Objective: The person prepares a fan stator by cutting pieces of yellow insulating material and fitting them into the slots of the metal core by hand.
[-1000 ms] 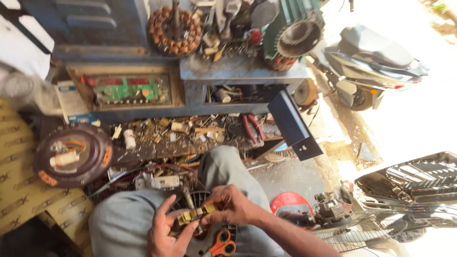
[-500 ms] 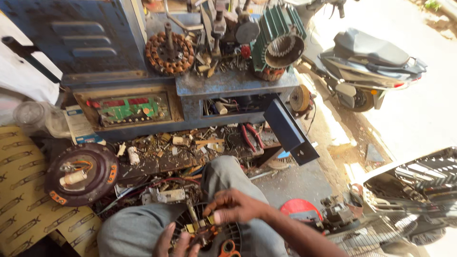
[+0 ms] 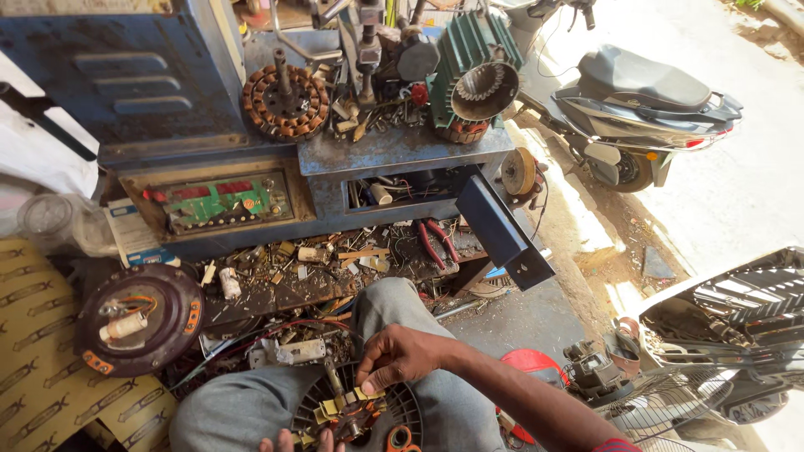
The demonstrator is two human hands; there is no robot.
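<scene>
A dark round motor stator (image 3: pixel 356 412) with copper windings rests on my lap between my grey-trousered knees. My right hand (image 3: pixel 400 356) reaches over its top edge, fingers pinched on a yellowish strip at the stator's rim. Only the fingertips of my left hand (image 3: pixel 295 439) show at the bottom edge, touching the stator's lower left. Orange-handled scissors (image 3: pixel 402 439) lie on the stator's lower right.
A blue metal workbench (image 3: pixel 394 155) stands ahead with an open drawer, a green circuit board (image 3: pixel 219 201), a copper-wound stator (image 3: pixel 285 102) and a green motor housing (image 3: pixel 473 79). A round fan cover (image 3: pixel 138 318) lies left. A scooter (image 3: pixel 645 100) and fan grille (image 3: pixel 670 406) are right.
The view has tilted up, so the stator and hands sit lower in frame. My left hand has slid almost out of view; my right hand stays on the stator's rim.
</scene>
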